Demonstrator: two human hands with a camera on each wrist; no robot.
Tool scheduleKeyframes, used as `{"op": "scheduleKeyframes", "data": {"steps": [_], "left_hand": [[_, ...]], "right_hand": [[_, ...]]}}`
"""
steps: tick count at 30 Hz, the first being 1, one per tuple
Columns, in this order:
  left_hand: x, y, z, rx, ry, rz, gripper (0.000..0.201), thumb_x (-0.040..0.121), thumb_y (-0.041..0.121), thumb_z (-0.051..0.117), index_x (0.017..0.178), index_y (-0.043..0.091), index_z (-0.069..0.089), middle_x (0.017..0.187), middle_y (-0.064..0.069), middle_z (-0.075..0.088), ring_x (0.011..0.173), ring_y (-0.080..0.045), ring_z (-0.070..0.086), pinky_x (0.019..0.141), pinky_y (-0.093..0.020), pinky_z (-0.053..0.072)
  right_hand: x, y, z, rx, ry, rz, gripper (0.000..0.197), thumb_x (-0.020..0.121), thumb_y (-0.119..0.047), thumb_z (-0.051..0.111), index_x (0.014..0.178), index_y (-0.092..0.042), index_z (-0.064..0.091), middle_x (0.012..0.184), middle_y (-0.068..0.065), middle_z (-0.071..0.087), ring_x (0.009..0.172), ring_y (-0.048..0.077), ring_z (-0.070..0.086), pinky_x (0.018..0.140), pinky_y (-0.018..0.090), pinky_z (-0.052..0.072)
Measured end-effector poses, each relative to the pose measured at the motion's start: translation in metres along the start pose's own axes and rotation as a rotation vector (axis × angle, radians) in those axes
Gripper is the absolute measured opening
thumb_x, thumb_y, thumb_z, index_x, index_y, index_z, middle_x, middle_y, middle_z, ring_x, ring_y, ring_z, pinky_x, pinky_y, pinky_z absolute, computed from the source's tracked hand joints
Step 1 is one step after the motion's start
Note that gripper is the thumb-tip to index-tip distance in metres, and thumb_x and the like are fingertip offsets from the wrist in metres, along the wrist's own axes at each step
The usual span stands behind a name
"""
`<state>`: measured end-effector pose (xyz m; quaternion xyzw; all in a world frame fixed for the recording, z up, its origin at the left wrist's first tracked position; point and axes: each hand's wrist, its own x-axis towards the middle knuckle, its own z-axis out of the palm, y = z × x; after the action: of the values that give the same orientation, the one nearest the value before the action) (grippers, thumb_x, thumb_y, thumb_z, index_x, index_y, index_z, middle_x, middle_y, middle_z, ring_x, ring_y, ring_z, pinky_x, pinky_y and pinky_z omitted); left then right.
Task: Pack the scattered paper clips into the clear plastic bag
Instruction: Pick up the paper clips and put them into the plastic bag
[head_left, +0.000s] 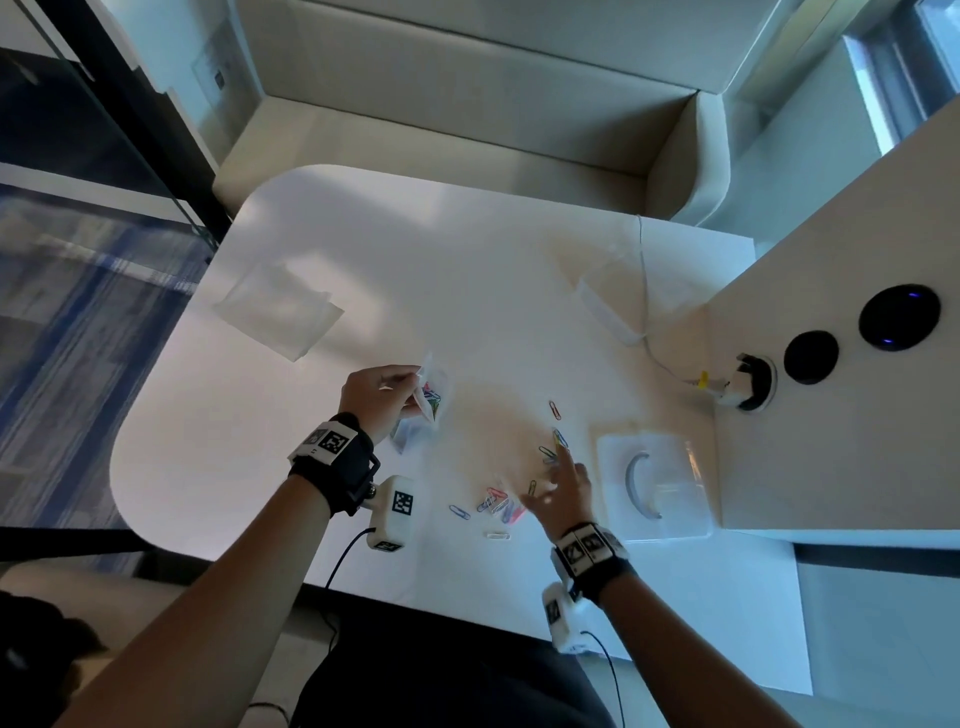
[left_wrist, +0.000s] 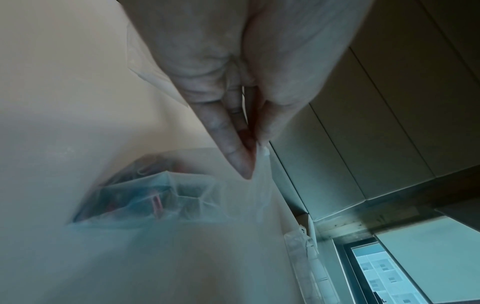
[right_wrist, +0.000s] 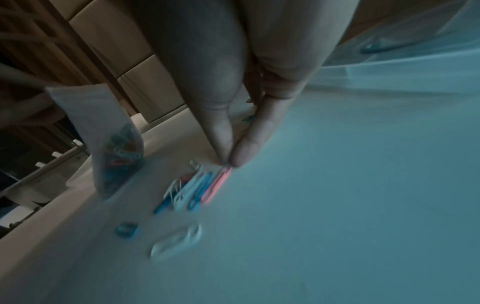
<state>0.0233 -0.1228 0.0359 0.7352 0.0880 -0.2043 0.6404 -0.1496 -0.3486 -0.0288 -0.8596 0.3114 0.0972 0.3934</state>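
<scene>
My left hand (head_left: 413, 382) pinches the top edge of the clear plastic bag (head_left: 430, 402), held up just above the white table (head_left: 322, 447). Several coloured paper clips sit in the bag's bottom (left_wrist: 145, 185), below my pinching left hand (left_wrist: 253, 148). My right hand (head_left: 540, 488) is down on the table among the scattered clips. Its thumb and a fingertip (right_wrist: 230, 162) meet on the end of a pink paper clip (right_wrist: 217, 186), which lies beside a cluster of blue and white clips (right_wrist: 187, 193). More loose clips (head_left: 557, 431) lie just beyond that hand. The bag (right_wrist: 116, 148) hangs to the left.
A clear plastic box with a grey handle (head_left: 654, 483) stands right of my right hand. An empty clear bag (head_left: 280, 312) lies at the far left. A white cable (head_left: 647, 312) runs to the raised counter (head_left: 831, 260) on the right. A single white clip (head_left: 497, 535) lies near the front edge.
</scene>
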Motion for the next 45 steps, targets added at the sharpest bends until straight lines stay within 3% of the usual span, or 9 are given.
{"op": "scheduleKeyframes", "data": {"steps": [4, 10, 14, 19, 23, 26, 29, 36, 45], "left_hand": [[-0.001, -0.001, 0.0, 0.011, -0.015, -0.004, 0.02, 0.092, 0.005, 0.064, 0.11, 0.0, 0.073, 0.085, -0.016, 0.07, 0.08, -0.023, 0.072, 0.082, -0.045, 0.063], [0.0, -0.003, -0.006, 0.007, 0.002, -0.002, 0.019, 0.092, 0.006, 0.064, 0.108, 0.0, 0.073, 0.081, -0.018, 0.071, 0.077, -0.023, 0.072, 0.084, -0.049, 0.062], [0.001, -0.004, -0.007, 0.0, 0.004, -0.003, 0.019, 0.091, 0.006, 0.066, 0.107, 0.001, 0.074, 0.079, -0.016, 0.071, 0.075, -0.021, 0.073, 0.084, -0.049, 0.061], [0.001, -0.001, -0.002, -0.006, 0.004, -0.008, 0.019, 0.092, 0.004, 0.065, 0.108, 0.002, 0.074, 0.08, -0.012, 0.071, 0.074, -0.018, 0.073, 0.08, -0.045, 0.063], [0.001, 0.001, -0.005, -0.008, -0.001, 0.005, 0.016, 0.092, 0.004, 0.064, 0.099, 0.013, 0.076, 0.084, -0.012, 0.073, 0.083, -0.024, 0.075, 0.078, -0.041, 0.063], [0.001, 0.001, -0.008, -0.003, -0.005, 0.005, 0.02, 0.091, 0.005, 0.064, 0.089, 0.021, 0.077, 0.076, -0.007, 0.074, 0.079, -0.022, 0.075, 0.076, -0.037, 0.063], [0.0, 0.001, -0.008, -0.002, -0.022, 0.005, 0.022, 0.091, 0.004, 0.064, 0.087, 0.02, 0.078, 0.068, -0.004, 0.073, 0.076, -0.021, 0.073, 0.077, -0.037, 0.062], [0.0, 0.001, -0.01, 0.015, -0.014, 0.003, 0.017, 0.09, 0.005, 0.066, 0.094, 0.014, 0.079, 0.077, -0.004, 0.074, 0.079, -0.018, 0.075, 0.078, -0.04, 0.063], [-0.004, 0.003, -0.009, 0.004, -0.004, 0.007, 0.02, 0.091, 0.004, 0.065, 0.09, 0.019, 0.078, 0.075, -0.004, 0.073, 0.074, -0.019, 0.073, 0.077, -0.038, 0.063]], "right_hand": [[0.035, -0.015, -0.02, -0.197, 0.149, -0.143, 0.056, 0.08, -0.022, 0.073, 0.131, -0.016, 0.049, 0.123, 0.011, 0.046, 0.105, 0.025, 0.054, 0.088, 0.042, 0.053], [0.063, -0.018, -0.028, -0.585, -0.094, -0.248, 0.059, 0.101, -0.04, 0.032, 0.151, -0.013, 0.02, 0.161, 0.008, 0.009, 0.147, 0.026, 0.012, 0.117, 0.038, 0.02], [0.028, -0.02, -0.01, -0.637, -0.116, -0.317, 0.059, 0.101, -0.041, 0.029, 0.149, -0.009, 0.019, 0.16, 0.007, 0.014, 0.146, 0.021, 0.019, 0.111, 0.035, 0.034], [-0.013, -0.017, 0.003, -0.551, -0.201, -0.433, 0.057, 0.098, -0.034, 0.043, 0.148, -0.014, 0.026, 0.158, 0.005, 0.023, 0.144, 0.019, 0.025, 0.113, 0.028, 0.029], [-0.006, -0.004, -0.019, -0.486, -0.078, -0.198, 0.096, 0.074, -0.056, 0.071, 0.149, -0.017, 0.025, 0.135, 0.008, 0.039, 0.119, 0.022, 0.048, 0.097, 0.032, 0.047], [-0.006, 0.01, -0.013, -0.388, -0.2, 0.0, 0.142, 0.049, -0.06, 0.085, 0.152, -0.016, -0.001, 0.141, 0.018, 0.022, 0.125, 0.033, 0.04, 0.107, 0.041, 0.039], [-0.016, 0.006, 0.009, -0.395, -0.272, -0.1, 0.149, 0.045, -0.056, 0.088, 0.152, -0.016, -0.008, 0.14, 0.012, 0.016, 0.131, 0.031, 0.029, 0.115, 0.044, 0.028], [-0.008, -0.016, 0.026, -0.257, -0.177, -0.227, 0.108, 0.061, -0.042, 0.086, 0.148, -0.014, 0.028, 0.128, 0.007, 0.034, 0.111, 0.024, 0.053, 0.1, 0.036, 0.048], [-0.001, -0.032, 0.038, -0.176, -0.023, -0.413, 0.022, 0.079, -0.018, 0.077, 0.099, -0.013, 0.074, 0.102, 0.005, 0.058, 0.072, 0.019, 0.068, 0.072, 0.027, 0.058]]}}
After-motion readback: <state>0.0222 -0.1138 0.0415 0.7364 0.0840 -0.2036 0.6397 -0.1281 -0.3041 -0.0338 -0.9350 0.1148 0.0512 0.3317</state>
